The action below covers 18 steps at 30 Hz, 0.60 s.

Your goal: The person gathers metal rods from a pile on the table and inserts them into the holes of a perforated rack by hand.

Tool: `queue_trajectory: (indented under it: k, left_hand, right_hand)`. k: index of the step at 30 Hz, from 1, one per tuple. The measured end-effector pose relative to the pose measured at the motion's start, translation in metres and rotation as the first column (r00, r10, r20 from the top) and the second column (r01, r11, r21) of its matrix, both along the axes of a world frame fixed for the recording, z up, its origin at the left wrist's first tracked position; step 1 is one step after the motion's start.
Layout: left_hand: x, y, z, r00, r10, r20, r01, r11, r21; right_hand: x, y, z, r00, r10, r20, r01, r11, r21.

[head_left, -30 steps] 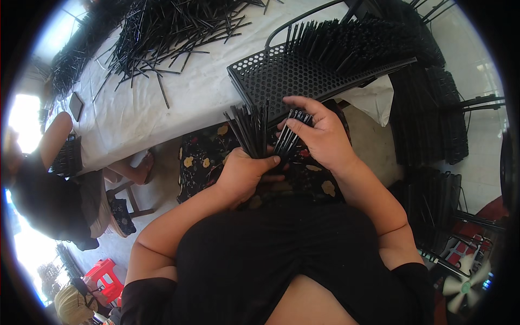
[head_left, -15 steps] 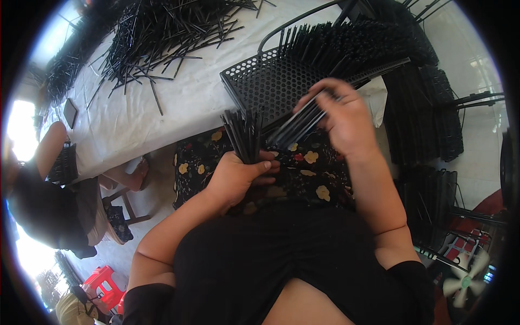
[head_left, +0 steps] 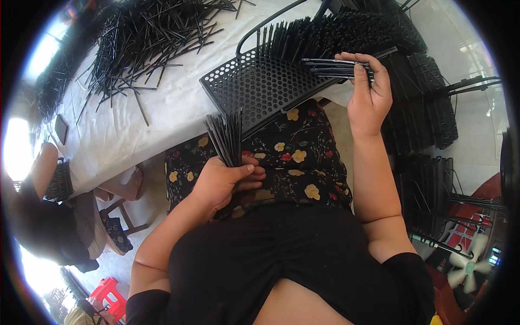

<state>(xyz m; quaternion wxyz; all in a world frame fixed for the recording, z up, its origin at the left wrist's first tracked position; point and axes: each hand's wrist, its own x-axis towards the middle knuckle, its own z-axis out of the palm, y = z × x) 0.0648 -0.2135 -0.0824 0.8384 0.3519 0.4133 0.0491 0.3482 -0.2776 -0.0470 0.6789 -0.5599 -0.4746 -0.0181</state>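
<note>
My left hand is closed round a bundle of thin black sticks, which stand up and fan slightly apart above the flowered cloth over my lap. Several more black sticks lie nearly level in my right hand, pinched between thumb and fingers, their free ends pointing left. This hand is over the right front edge of a black basket with round holes and a curved handle. Densely packed black sticks fill the basket's back and right side, many on end.
A big loose heap of black sticks covers the far left of the white-covered table. Filled black racks stand at the right, above a small fan. Another person's arm shows at the left, and a red stool lower down.
My right hand has moved up and to the right with its sticks, which have turned from slanting to nearly level. My left hand keeps its bundle; the whole view has shifted slightly.
</note>
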Motion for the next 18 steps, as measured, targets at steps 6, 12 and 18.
queue_trajectory:
  k: [6, 12, 18]
  left_hand:
    - [0.002, 0.001, -0.002, 0.999, -0.01, -0.031, 0.01, 1.0, -0.005]
    - [0.001, 0.001, -0.001, 0.999, -0.009, -0.04, 0.009, 1.0, -0.016]
    - [0.002, 0.002, -0.003, 1.0, -0.006, -0.025, 0.005, 1.0, -0.009]
  right_hand:
    - [0.004, 0.003, -0.01, 0.998, -0.006, -0.058, 0.004, 0.999, -0.04]
    - [0.006, 0.002, -0.01, 0.987, 0.074, -0.143, -0.074, 0.997, 0.003]
    - [0.011, -0.003, -0.011, 0.998, 0.044, 0.04, -0.041, 0.996, -0.084]
